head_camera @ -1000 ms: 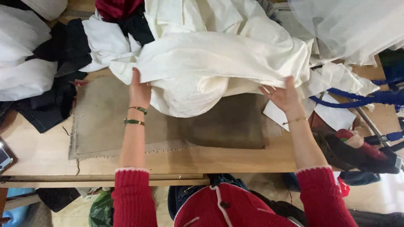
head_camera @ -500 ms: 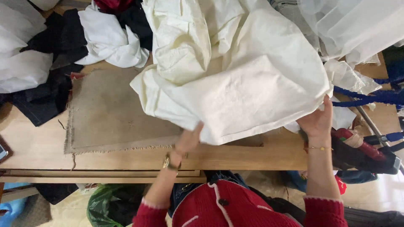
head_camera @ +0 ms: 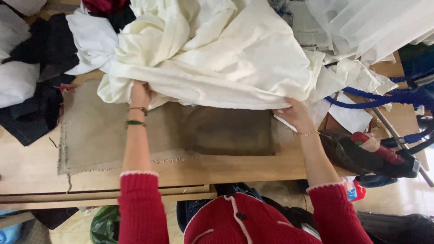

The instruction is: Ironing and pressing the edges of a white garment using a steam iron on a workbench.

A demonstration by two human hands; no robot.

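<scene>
Left hand: the left hand [head_camera: 140, 94] is at the near edge of the big cream cloth [head_camera: 217, 58]. The fingers go under the fold and seem to be closed on the edge, but the cloth hides the tips, so I cannot tell exactly how they pinch.
Right hand: the right hand [head_camera: 294, 115] takes the same edge further along. The fingers are close together and pinch the hem, with the thumb side below the cloth.
Cream cloth: it lies in a loose heap beyond both sets of fingers and hangs between them as one stretched line. I think the two hands are wide apart so that the edge stays straight and the heavy heap does not fold over itself.
Burlap mat: the brown mat [head_camera: 104, 135] lies flat on the wooden table [head_camera: 27, 171], just under and on the near side of the fingers. It has a darker patch [head_camera: 230, 131] between the two hands. It looks like a pad for pressing.
Left of the left fingers: dark clothes [head_camera: 40, 45] and white cloth [head_camera: 18, 81] in piles, well apart from the hand.
Right of the right fingers: a dark iron [head_camera: 361, 156] with a blue hose [head_camera: 384, 97], near the wrist but not touching.
Sleeves: red, with a pale trim.
</scene>
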